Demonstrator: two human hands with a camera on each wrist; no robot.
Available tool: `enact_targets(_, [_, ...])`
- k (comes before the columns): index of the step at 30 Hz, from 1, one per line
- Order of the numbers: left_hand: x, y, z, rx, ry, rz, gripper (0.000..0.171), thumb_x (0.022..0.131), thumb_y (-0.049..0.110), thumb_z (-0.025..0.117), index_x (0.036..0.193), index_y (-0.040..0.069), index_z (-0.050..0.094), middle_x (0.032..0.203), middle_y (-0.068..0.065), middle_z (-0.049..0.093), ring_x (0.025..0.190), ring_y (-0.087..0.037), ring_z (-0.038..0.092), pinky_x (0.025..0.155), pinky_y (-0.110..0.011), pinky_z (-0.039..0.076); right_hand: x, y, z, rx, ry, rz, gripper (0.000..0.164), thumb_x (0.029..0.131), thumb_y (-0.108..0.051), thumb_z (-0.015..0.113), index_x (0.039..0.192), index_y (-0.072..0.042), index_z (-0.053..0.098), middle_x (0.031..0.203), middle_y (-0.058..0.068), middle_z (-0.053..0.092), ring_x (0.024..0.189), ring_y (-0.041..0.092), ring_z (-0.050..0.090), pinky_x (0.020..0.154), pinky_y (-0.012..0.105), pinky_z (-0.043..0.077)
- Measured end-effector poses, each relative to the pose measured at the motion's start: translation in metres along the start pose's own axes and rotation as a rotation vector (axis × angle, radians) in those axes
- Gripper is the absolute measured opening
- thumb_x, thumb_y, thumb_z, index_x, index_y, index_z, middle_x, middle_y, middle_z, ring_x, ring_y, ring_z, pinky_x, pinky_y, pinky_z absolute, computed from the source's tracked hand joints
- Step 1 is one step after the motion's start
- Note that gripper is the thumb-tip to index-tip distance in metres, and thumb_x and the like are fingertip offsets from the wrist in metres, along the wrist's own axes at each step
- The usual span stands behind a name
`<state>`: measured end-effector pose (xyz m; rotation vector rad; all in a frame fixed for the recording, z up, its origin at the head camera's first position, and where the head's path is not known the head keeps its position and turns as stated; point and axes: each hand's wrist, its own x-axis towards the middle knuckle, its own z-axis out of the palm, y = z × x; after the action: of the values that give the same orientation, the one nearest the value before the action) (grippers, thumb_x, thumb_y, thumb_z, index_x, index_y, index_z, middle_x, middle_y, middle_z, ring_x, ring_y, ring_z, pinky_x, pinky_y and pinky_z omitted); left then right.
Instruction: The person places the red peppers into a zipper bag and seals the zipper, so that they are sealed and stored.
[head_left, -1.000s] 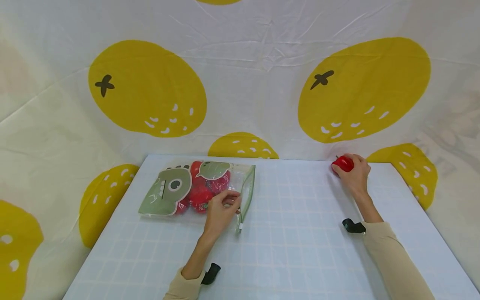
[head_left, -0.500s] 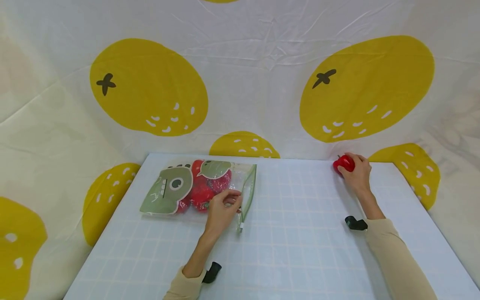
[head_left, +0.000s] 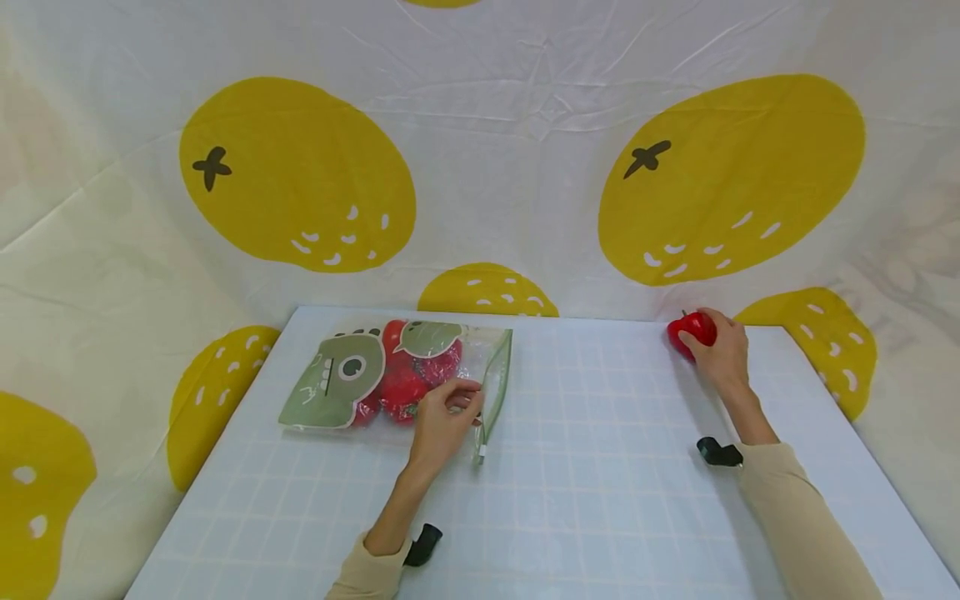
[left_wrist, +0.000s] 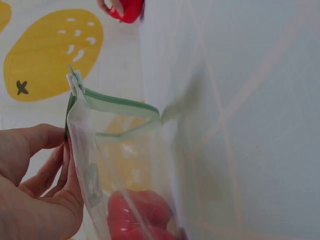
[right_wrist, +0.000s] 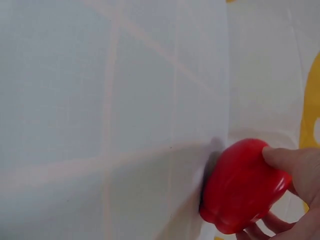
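On the left half of the table lies a clear zip bag point(head_left: 318, 404) printed with a green monster, its green-edged mouth facing right and standing open. Several red things show through the plastic, among them a red bell pepper point(left_wrist: 137, 212) in the left wrist view. My left hand point(head_left: 442, 421) pinches the bag's near edge at the mouth between thumb and fingers. At the far right, my right hand point(head_left: 722, 350) grips another red bell pepper point(right_wrist: 242, 187), thumb on one side and fingers beneath. That pepper is right at the tabletop near the back edge.
The table point(head_left: 585, 500) has a pale cloth with a faint grid. Behind it hangs a white curtain point(head_left: 510, 192) with big yellow fruit prints, close to the table's back edge. A white slider point(head_left: 482, 452) sits at the near end of the bag's zip.
The right hand has shifted slightly to the right with the pepper, which has turned a little more upright. The left hand and bag stay in place.
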<state>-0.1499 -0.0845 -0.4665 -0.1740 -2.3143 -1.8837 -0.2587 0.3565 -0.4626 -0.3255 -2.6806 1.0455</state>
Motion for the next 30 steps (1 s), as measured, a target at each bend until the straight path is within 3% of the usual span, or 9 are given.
enact_targets(19, [-0.001,0.0,0.0,-0.016,0.0,0.031,0.012,0.094,0.004,0.073,0.105,-0.002,0.073,0.091,-0.015,0.075,0.074,-0.023,0.072,0.062,-0.027,0.062,-0.019,0.006,-0.014,0.011,0.021,-0.072,0.065,0.103,-0.029,0.062,0.155,-0.003,0.034,0.149,0.034,0.039,0.134,0.053,0.038,0.098,0.07,0.048])
enact_targets(30, [-0.002,0.002,-0.001,0.002,-0.008,0.003,0.013,0.095,0.005,0.073,0.107,0.001,0.073,0.093,-0.013,0.075,0.076,-0.022,0.072,0.064,-0.026,0.062,-0.034,0.004,-0.019,0.065,0.014,-0.025,0.068,0.101,-0.037,0.064,0.153,-0.003,0.034,0.15,0.032,0.042,0.133,0.051,0.043,0.1,0.067,0.047])
